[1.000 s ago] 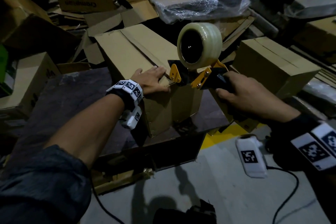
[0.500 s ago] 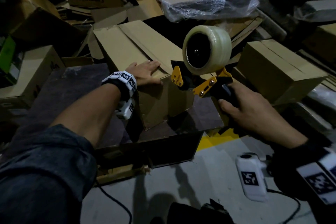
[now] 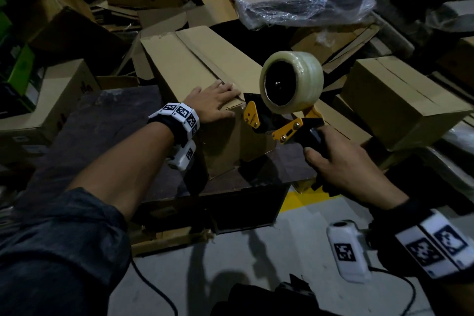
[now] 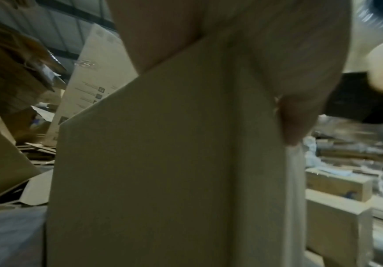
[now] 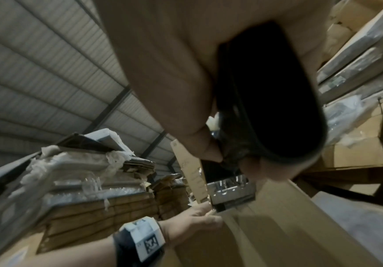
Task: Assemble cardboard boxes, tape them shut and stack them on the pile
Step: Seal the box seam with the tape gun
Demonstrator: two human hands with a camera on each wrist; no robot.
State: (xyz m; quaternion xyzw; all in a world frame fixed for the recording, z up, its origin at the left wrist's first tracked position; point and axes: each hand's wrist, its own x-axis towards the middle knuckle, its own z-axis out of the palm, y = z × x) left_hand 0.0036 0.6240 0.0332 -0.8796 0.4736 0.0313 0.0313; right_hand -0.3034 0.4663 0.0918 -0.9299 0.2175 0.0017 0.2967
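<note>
The left hand (image 3: 214, 102) lies flat, fingers spread, on the box (image 3: 195, 72). The right hand (image 3: 341, 161) grips the tape gun (image 3: 289, 115), hiding its handle. The tape end is hard to make out.

Head view, 12 to 1 o'clock: one long plastic-wrapped bundle (image 3: 300, 2), film crumpled and glossy, dark contents, lying flat.

9 o'clock, far left edge: green packaging (image 3: 19, 69), partly in shadow; print unreadable.

Centre-left: dark work surface (image 3: 107, 136), dull and scuffed.

4 o'clock, below its near edge: yellow floor marking (image 3: 305, 200) on grey concrete floor (image 3: 269, 264).

7 o'clock: black cable (image 3: 154, 287) trailing across the floor. 5 o'clock: second cable (image 3: 407, 290), looped.

Right wrist view, 10 o'clock: corrugated metal roof (image 5: 37, 63) with dark beams. 8 o'clock: film-wrapped stack (image 5: 71, 162), wrapping torn and loose. 2 o'clock: wrapped long packs (image 5: 357, 54), leaning.
</note>
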